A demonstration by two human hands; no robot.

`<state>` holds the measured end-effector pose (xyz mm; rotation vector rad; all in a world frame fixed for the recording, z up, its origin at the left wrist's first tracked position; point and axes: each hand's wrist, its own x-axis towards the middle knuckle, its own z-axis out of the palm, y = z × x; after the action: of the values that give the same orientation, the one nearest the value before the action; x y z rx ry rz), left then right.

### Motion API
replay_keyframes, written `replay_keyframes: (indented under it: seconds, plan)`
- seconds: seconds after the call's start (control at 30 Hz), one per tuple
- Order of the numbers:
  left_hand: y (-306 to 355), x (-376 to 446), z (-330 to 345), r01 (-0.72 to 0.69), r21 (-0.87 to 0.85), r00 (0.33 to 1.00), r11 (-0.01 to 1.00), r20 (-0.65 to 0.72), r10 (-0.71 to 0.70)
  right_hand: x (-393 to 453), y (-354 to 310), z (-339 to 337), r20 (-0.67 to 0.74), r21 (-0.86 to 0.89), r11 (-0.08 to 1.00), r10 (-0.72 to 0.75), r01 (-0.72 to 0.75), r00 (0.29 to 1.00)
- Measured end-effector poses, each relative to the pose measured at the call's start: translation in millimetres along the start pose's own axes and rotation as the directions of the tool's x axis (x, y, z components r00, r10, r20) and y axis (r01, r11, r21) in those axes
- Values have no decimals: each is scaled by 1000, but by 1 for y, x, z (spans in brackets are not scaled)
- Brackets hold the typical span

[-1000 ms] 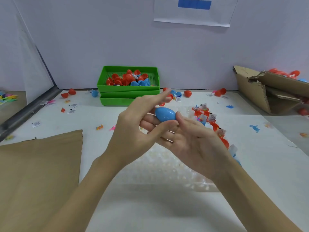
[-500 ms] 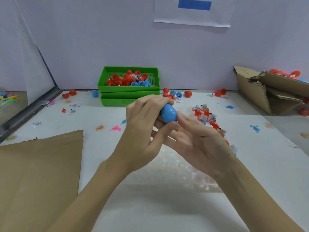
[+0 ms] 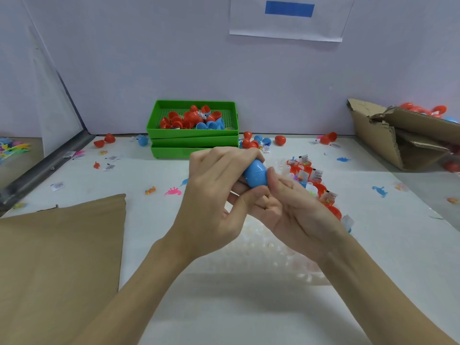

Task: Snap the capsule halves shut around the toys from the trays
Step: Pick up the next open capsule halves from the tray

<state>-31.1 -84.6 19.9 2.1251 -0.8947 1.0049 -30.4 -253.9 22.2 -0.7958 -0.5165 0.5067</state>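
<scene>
I judge 1 blue capsule (image 3: pixel 256 176) nearly snapped shut, gripped above the table (image 3: pixel 249 307) by my left hand (image 3: pixel 214 195) curled over its top and my right hand (image 3: pixel 291 207) pinching below, with many loose halves waiting in the green trays (image 3: pixel 194 140).

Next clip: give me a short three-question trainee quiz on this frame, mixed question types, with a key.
1. True or false: the blue capsule lies on the table.
2. Which hand's fingers curl over the capsule from above? A left hand B right hand
3. Fill in: the top green tray holds red and ____ capsule halves.

Key: 1 false, both hands hold it above the table; 2 A; 3 blue.
</scene>
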Motion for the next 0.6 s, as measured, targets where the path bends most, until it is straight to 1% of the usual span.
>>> replay_keyframes:
  seconds: [0.1, 0.27, 0.33, 0.47, 0.6]
  plan:
    - [-2, 0, -1, -8, 40, 1000, 999, -16, 8, 1, 1, 2, -4, -8, 1000, -16, 16, 1000]
    - [-8, 1, -3, -23, 87, 1000, 996, -11, 25, -1, -1, 1, -63, -125, 991, -46, 38, 997]
    - [-11, 1, -4, -7, 96, 1000, 995, -8, 8, 0, 1, 2, -81, -106, 994, -41, 33, 996]
    - [-12, 3, -5, 18, 97, 1000, 995, -5, -18, 1, 4, 4, -103, -143, 990, -22, 7, 994]
    - [-11, 4, -7, 24, 53, 1000, 998, -2, -24, -1, 2, 5, -94, -95, 995, -27, 18, 995]
